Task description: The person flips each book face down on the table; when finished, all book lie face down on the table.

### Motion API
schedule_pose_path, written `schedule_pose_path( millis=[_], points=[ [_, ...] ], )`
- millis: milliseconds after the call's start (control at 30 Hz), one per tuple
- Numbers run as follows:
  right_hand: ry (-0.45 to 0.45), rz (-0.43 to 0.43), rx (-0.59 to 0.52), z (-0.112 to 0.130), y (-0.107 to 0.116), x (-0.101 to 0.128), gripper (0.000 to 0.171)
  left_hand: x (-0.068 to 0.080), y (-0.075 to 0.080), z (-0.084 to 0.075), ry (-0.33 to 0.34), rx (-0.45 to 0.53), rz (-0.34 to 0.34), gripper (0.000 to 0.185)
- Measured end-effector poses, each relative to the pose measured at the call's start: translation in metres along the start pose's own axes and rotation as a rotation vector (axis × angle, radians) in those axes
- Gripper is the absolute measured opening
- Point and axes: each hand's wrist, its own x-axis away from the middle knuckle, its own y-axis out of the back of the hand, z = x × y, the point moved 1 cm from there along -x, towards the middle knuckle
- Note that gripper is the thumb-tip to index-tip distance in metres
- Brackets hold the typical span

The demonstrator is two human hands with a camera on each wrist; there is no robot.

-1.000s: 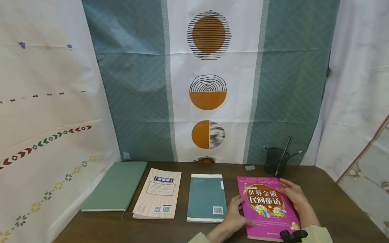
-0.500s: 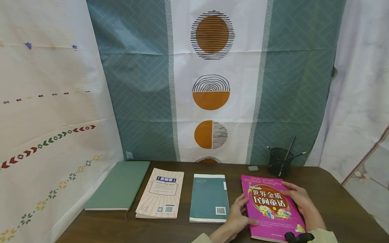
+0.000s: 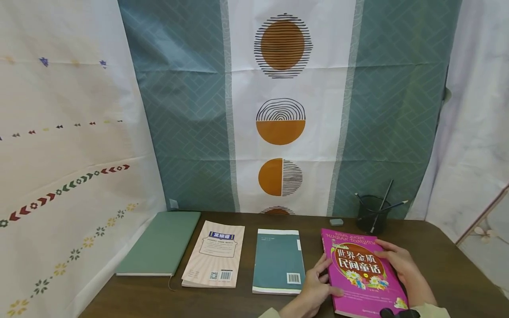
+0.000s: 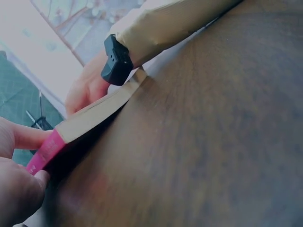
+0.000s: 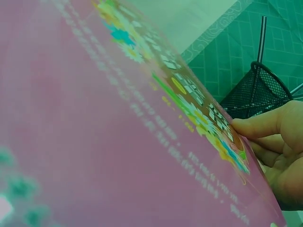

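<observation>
— Where is the pink book (image 3: 362, 274)?

— Flat on the brown table (image 3: 445, 269), caught between both hands. The left hand (image 3: 316, 289) sits at its spine edge, thumb laid over the cover and fingers reaching along that edge; from the left wrist camera the thumb and a finger pinch the spine corner.

— And the other hand?

— The right hand (image 3: 403, 265) grips the opposite edge, thumb on top of the cover and fingers curled round the side (the right wrist view shows this plainly).

— What lies around them?

— Just beyond the left hand's knuckles, away from the pink book, a teal book (image 3: 278, 260); further out that way a striped beige book (image 3: 214, 255), then a green notebook (image 3: 161, 243). Past the right hand's fingertips stands a black mesh pen holder (image 3: 371, 214), with a small grey eraser (image 3: 336, 222) beside it.
</observation>
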Motion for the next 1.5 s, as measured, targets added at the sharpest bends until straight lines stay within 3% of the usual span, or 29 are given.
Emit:
schedule_pose_path(
  millis=[167, 333, 500, 867, 1067, 1167, 1333, 1500],
  points=[
    [-0.026, -0.009, -0.077, -0.003, -0.008, 0.002, 0.069, 0.008, -0.005, -0.007, -0.075, -0.022, 0.017, 0.078],
    [-0.032, -0.054, -0.163, -0.007, -0.019, 0.004, 0.07, 0.014, -0.007, -0.014, -0.106, -0.02, 0.027, 0.075],
    [-0.017, -0.064, -0.154, -0.002, -0.025, 0.003, 0.076, 0.014, -0.003, -0.023, -0.134, -0.021, 0.065, 0.075],
    [0.116, -0.013, -0.122, 0.029, -0.035, 0.011, 0.078, 0.018, -0.013, -0.049, -0.254, -0.085, 0.185, 0.069],
    [0.277, -0.015, -0.285, 0.043, -0.044, 0.013, 0.08, 0.021, -0.019, -0.06, -0.36, -0.076, 0.214, 0.064],
    [0.301, -0.014, -0.344, 0.05, -0.048, 0.016, 0.076, 0.023, -0.02, -0.065, -0.411, -0.075, 0.226, 0.062],
    [0.261, -0.036, -0.244, 0.066, -0.054, 0.029, 0.071, 0.024, -0.022, -0.068, -0.439, -0.109, 0.237, 0.058],
    [0.319, -0.037, -0.211, 0.074, -0.058, 0.037, 0.069, 0.026, -0.024, -0.071, -0.456, -0.109, 0.244, 0.056]
  ],
)
